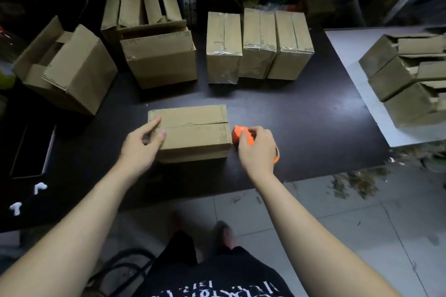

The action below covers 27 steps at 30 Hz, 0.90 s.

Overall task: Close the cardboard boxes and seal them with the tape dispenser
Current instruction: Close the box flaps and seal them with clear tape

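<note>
A small cardboard box (193, 128) lies on the dark table (301, 128) in front of me, its two top flaps folded together with the seam running left to right. My left hand (141, 144) rests on the box's left end, forefinger and thumb touching the top. My right hand (257, 149) grips an orange tape dispenser (239, 134) right at the box's right end, where the seam finishes. The dispenser's tape roll peeks out under my palm.
Three taped boxes (259, 46) stand in a row at the back. Open boxes sit at the left (67, 67) and back middle (159, 55), with more behind. Several open boxes (407, 75) are stacked on a white surface at the right. Debris litters the tiled floor.
</note>
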### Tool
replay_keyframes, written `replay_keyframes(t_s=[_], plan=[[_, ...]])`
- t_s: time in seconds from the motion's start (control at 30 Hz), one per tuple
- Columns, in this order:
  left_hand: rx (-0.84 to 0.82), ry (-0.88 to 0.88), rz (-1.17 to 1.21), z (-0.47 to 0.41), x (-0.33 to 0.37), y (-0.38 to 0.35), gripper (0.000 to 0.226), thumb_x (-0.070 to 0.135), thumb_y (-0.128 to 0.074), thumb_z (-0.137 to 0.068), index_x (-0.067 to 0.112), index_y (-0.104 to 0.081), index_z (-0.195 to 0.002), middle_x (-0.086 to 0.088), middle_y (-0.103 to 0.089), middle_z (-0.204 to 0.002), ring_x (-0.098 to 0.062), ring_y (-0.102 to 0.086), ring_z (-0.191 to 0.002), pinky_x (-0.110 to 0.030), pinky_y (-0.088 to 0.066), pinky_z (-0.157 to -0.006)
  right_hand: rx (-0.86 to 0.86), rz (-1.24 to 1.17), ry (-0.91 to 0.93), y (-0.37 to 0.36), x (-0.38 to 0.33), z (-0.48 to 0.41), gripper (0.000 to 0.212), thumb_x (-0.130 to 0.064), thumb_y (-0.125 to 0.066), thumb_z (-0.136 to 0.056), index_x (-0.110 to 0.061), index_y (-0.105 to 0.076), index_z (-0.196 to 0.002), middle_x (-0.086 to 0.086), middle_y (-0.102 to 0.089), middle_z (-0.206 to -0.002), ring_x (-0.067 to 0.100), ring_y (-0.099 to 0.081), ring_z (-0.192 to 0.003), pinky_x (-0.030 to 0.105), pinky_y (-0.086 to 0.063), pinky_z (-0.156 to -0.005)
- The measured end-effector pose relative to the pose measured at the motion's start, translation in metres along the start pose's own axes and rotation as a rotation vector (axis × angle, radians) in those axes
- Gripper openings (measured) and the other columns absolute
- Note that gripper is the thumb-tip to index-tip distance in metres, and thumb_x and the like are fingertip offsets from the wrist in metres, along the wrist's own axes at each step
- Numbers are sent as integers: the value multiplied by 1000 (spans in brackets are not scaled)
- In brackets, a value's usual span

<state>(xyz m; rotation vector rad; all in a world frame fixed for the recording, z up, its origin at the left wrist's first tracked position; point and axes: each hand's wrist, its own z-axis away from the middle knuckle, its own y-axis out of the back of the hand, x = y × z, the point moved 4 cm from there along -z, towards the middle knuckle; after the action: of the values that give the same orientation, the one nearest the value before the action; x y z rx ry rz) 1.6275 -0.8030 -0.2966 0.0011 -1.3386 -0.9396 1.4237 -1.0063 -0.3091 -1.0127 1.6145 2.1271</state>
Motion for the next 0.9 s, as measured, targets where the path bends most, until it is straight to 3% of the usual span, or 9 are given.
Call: replay_keyframes(t_s=[0.1,0.17,0.23,0.27,0.4,0.53,0.63,0.77,0.9], plan=[[3,-1,-17,3,5,-5,48,30,-64,-102,35,-54,-148,1,-58,-147,-13,-52,-131,-18,-33,-100,-27,194,-39,-4,27,-1,34,-29,-66,-94,-7,-63,-120,13,-55,-122,33,-52,-115,42,-45,-101],[2,1,-21,3,7,-7,49,26,-63,-103,32,-52,-151,0,-55,-150,-12,-49,-133,-15,-29,-100,-42,165,-95,-4,36,0,35,-32,-69,-92,-5,-61,-114,12,-57,-114,32,-57,-109,37,-49,-89],[1,5,-18,2,8,-7,50,26,-63,-103,33,-51,-151,-3,-54,-152,-15,-48,-137,-16,-28,-103,-54,144,-122,-4,37,1,29,-33,-70,-93,-6,-61,-102,7,-59,-97,27,-61,-94,26,-41,-67],[-4,6,-17,0,6,-7,50,27,-64,-103,34,-51,-151,-3,-54,-151,-16,-48,-137,-17,-28,-103,-74,175,-110,-5,37,1,29,-33,-71,-93,-6,-61,-97,5,-59,-91,25,-61,-88,25,-39,-64],[-23,12,4,-2,3,-6,50,29,-64,-102,38,-52,-149,-2,-55,-148,-17,-51,-134,-19,-30,-103,-175,328,-88,-16,39,-3,30,-35,-73,-94,-8,-65,-105,9,-69,-98,30,-69,-93,36,-57,-74],[-45,-7,4,-4,-1,-2,50,36,-66,-101,43,-52,-148,2,-56,-143,-13,-52,-131,-27,-35,-112,-204,342,-117,-15,35,-11,40,-37,-71,-97,-7,-61,-122,13,-70,-116,34,-68,-107,42,-56,-85],[-58,-46,-97,-7,-6,3,50,52,-62,-98,52,-49,-146,4,-50,-145,-19,-53,-133,-40,-38,-117,-169,241,-89,-10,20,-10,45,-40,-63,-102,-7,-49,-130,16,-66,-123,37,-66,-113,44,-53,-86],[21,-75,-236,-2,7,7,48,47,-62,-100,40,-55,-147,-1,-34,-156,-26,-48,-137,-42,-39,-113,-78,102,4,6,-17,-4,40,-43,-55,-104,-9,-46,-124,16,-65,-122,38,-64,-109,38,-44,-78],[86,-132,-302,-4,25,18,53,41,-75,-91,32,-62,-142,0,-41,-151,-27,-48,-136,-46,-44,-110,66,37,113,27,-51,3,44,-52,-61,-97,-17,-50,-121,3,-63,-108,26,-60,-92,32,-42,-72]])
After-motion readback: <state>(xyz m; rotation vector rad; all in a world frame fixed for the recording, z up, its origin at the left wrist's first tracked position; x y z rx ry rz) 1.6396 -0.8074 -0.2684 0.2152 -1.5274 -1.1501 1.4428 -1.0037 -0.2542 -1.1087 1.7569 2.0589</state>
